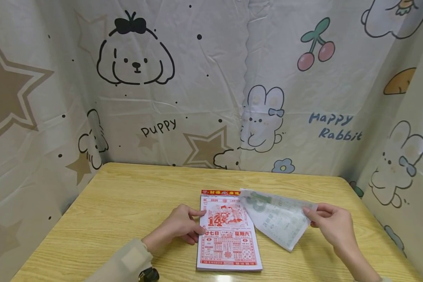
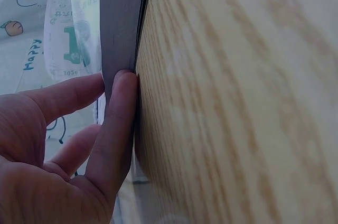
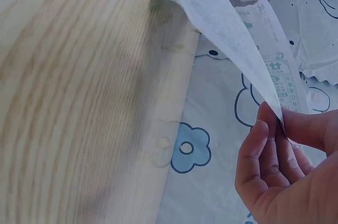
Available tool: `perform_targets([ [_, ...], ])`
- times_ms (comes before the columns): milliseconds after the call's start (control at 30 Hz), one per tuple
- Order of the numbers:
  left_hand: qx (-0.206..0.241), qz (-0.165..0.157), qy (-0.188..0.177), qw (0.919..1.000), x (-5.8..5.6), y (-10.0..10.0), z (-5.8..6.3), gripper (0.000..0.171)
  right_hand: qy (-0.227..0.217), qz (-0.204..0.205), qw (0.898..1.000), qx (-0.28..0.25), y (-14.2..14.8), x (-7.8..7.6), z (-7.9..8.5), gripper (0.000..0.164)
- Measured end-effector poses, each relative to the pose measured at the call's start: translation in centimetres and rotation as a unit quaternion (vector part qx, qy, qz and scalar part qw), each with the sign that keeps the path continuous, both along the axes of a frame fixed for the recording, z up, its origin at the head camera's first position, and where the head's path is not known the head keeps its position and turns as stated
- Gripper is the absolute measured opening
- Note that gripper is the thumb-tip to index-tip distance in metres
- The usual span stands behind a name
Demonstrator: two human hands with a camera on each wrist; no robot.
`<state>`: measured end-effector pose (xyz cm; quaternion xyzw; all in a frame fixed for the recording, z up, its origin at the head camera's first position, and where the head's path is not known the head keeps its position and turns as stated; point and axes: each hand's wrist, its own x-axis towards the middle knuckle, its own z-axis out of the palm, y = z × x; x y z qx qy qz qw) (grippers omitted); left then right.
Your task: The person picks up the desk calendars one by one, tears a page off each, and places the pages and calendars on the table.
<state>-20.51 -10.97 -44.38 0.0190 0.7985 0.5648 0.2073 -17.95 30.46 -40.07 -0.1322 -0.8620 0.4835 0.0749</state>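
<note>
A tear-off calendar pad [image 1: 229,250] with red print and a red header strip lies on the wooden table. At its left edge, my left hand [image 1: 185,223] grips the pad, with fingertips on the front and against the side. The left wrist view shows these fingers on the thick side of the pad [image 2: 122,23]. My right hand [image 1: 335,223] pinches a thin calendar page [image 1: 278,217] by its corner, right of the pad. The page is lifted and folded over, green print showing through. Its far end overlaps the pad's top right; whether it is still attached, I cannot tell.
The yellow wood-grain table [image 1: 127,196] has rounded far corners. A pale curtain [image 1: 204,78] with cartoon prints hangs behind it and along both sides. A dark watch-like item [image 1: 149,275] shows by the left sleeve.
</note>
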Motion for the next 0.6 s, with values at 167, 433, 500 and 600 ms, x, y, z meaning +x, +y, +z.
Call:
perform_targets([
  [167,0.0,0.003,0.0,1.0,-0.2,0.1,-0.2,0.061,-0.005,-0.001,1.0,0.0,0.2,0.0,0.0,0.044],
  [433,-0.002,0.004,-0.001,1.0,-0.1,0.2,-0.1,0.063,-0.007,-0.012,1.0,0.011,0.9,0.3,0.3,0.046],
  [500,-0.002,0.006,-0.001,1.0,-0.1,0.2,-0.1,0.063,-0.003,-0.015,1.0,0.01,1.2,0.3,0.3,0.046],
  [600,-0.003,0.006,-0.001,1.0,0.0,0.1,0.0,0.063,0.001,-0.017,1.0,0.007,1.5,0.3,0.3,0.046],
])
